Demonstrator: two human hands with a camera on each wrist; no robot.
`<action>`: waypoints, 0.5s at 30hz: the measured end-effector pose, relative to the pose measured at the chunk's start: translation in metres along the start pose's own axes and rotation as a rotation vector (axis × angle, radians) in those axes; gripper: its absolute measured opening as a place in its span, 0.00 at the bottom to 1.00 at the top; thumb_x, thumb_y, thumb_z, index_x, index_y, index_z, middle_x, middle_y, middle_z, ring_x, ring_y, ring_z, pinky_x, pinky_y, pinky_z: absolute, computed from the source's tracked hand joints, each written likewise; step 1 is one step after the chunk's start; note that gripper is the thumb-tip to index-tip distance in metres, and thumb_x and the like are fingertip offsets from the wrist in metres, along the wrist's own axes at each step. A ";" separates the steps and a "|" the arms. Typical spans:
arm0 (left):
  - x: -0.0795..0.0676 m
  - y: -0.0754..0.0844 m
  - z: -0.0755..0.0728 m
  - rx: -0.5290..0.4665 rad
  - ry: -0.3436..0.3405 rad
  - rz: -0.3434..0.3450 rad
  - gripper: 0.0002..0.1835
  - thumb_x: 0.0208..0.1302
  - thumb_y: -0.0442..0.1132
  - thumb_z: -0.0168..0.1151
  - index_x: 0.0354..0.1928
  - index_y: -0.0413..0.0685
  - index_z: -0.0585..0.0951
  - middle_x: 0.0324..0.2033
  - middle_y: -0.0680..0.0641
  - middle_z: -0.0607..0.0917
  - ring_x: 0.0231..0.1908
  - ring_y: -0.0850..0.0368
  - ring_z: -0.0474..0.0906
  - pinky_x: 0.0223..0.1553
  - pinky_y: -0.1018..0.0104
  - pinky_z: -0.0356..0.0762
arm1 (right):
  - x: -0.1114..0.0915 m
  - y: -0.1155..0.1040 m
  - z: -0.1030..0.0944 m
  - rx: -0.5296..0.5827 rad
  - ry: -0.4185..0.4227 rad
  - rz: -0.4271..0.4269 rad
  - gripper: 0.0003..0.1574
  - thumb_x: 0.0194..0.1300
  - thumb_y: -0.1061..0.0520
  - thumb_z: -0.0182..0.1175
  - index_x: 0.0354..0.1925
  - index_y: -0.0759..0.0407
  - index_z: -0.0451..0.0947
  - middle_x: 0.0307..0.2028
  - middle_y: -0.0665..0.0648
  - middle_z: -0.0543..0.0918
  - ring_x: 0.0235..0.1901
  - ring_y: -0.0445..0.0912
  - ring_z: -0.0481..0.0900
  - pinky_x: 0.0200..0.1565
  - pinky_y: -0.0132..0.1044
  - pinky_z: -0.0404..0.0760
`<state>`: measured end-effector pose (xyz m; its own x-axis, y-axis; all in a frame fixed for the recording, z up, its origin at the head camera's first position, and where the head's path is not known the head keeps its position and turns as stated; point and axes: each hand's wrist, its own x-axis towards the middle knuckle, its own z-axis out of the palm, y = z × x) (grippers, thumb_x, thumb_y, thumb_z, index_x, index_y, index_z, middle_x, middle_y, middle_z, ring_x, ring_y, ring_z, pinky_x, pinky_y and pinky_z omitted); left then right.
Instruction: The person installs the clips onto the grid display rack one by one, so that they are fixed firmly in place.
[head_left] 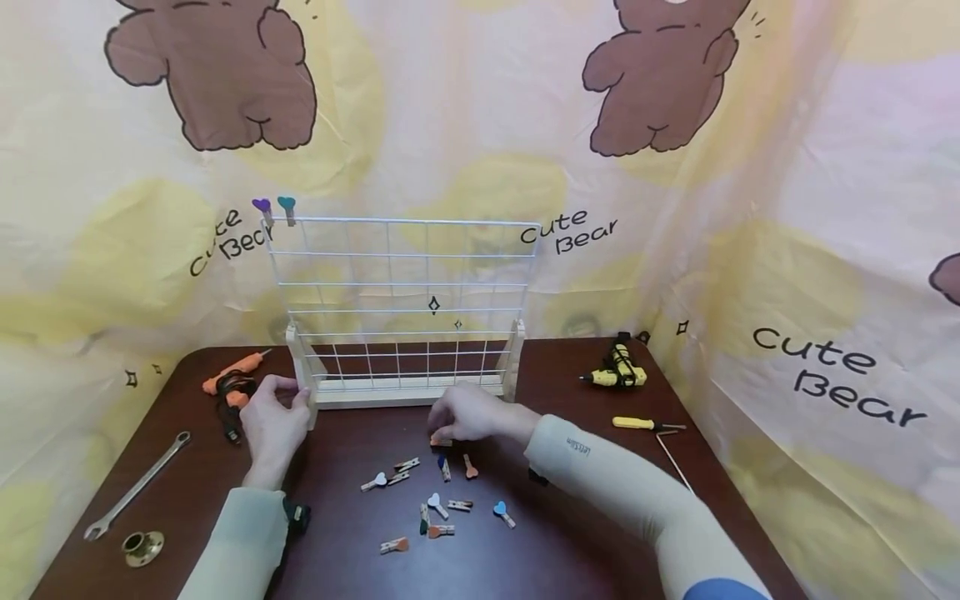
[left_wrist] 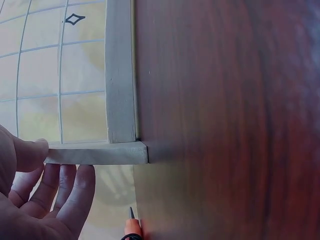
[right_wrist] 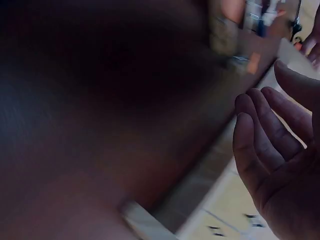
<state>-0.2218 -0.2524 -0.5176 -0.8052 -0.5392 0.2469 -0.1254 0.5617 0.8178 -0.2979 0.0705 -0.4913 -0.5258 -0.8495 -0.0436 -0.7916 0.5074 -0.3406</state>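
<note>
Orange tops one heart clothespin [head_left: 393, 545] that lies nearest on the dark brown worktop [head_left: 540, 558]. Off to its left stands a round brass flange [head_left: 142, 550], with a long metal wrench [head_left: 139, 484] just past it. A bit farther in, a blue heart clothespin [head_left: 503, 512] and a white heart clothespin [head_left: 437, 504] lie among other small wooden ones, all pointing different ways.

Beyond these is the right hand [head_left: 474, 414], its fingers gently bent and its grip part-way wide, with a gap between thumb and fingers. Below its fingertips is another orange clothespin [head_left: 442, 442] (I can't tell if they touch). The left hand [head_left: 276, 417] has a narrow grip, pinching the wooden side foot [left_wrist: 97, 154] of the white wire rack [head_left: 405, 400].

On the right side lie a thin hex key [head_left: 675, 462], a yellow screwdriver [head_left: 633, 423] and a yellow drill [head_left: 633, 377]. An orange corded tool [head_left: 242, 367] is near the left hand. Up on the rack's top left corner sit a purple heart clip [head_left: 262, 205] and a teal heart clip [head_left: 287, 206]. Farthest back hangs a bear-print sheet [head_left: 465, 100].
</note>
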 end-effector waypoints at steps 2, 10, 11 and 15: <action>0.000 0.000 0.000 -0.003 0.000 0.005 0.13 0.71 0.40 0.68 0.52 0.40 0.83 0.46 0.34 0.90 0.45 0.37 0.87 0.49 0.43 0.77 | -0.001 0.006 0.013 0.003 -0.004 0.015 0.10 0.69 0.52 0.72 0.48 0.49 0.92 0.34 0.38 0.90 0.32 0.26 0.81 0.39 0.24 0.78; 0.000 0.001 0.000 0.002 -0.002 -0.006 0.13 0.71 0.40 0.67 0.51 0.41 0.83 0.46 0.34 0.90 0.45 0.37 0.86 0.49 0.42 0.77 | -0.001 0.006 0.024 -0.022 0.025 0.006 0.02 0.68 0.54 0.73 0.38 0.45 0.92 0.30 0.36 0.86 0.30 0.29 0.78 0.36 0.24 0.76; 0.000 0.001 0.001 0.003 -0.002 -0.004 0.13 0.71 0.40 0.67 0.51 0.41 0.83 0.46 0.34 0.90 0.45 0.37 0.86 0.49 0.42 0.77 | -0.002 0.005 0.023 -0.014 0.024 0.017 0.02 0.68 0.54 0.74 0.36 0.45 0.91 0.29 0.36 0.85 0.29 0.30 0.78 0.36 0.25 0.75; 0.000 0.001 0.001 0.004 -0.003 0.001 0.13 0.71 0.40 0.67 0.51 0.41 0.83 0.45 0.34 0.90 0.45 0.37 0.86 0.48 0.42 0.77 | -0.001 0.000 0.012 0.076 0.069 0.001 0.05 0.68 0.56 0.73 0.34 0.46 0.89 0.27 0.35 0.85 0.26 0.29 0.78 0.34 0.25 0.77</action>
<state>-0.2227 -0.2516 -0.5169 -0.8068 -0.5370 0.2462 -0.1271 0.5647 0.8154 -0.2939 0.0699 -0.5023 -0.5490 -0.8356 0.0202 -0.7665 0.4937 -0.4109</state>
